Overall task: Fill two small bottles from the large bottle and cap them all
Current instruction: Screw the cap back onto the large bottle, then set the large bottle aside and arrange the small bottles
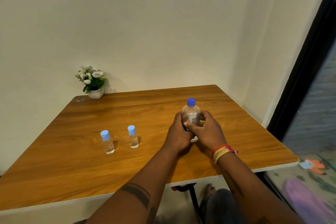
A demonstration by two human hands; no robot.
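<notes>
The large clear bottle (191, 114) with a dark blue cap stands upright on the right half of the wooden table (127, 114). My left hand (179, 132) wraps its left side and my right hand (205, 130) wraps its right side, thumb across the front; both hide its lower part. Two small clear bottles with light blue flip caps stand upright to the left: one (107, 142) further left and nearer me, the other (133, 137) closer to the hands. Both small bottles are capped and hold clear liquid.
A small white pot of artificial flowers (93, 82) stands at the table's far left corner against the wall. The table's right edge lies near a dark-framed glass panel (309, 78). A patterned mat (309, 187) covers the floor at right.
</notes>
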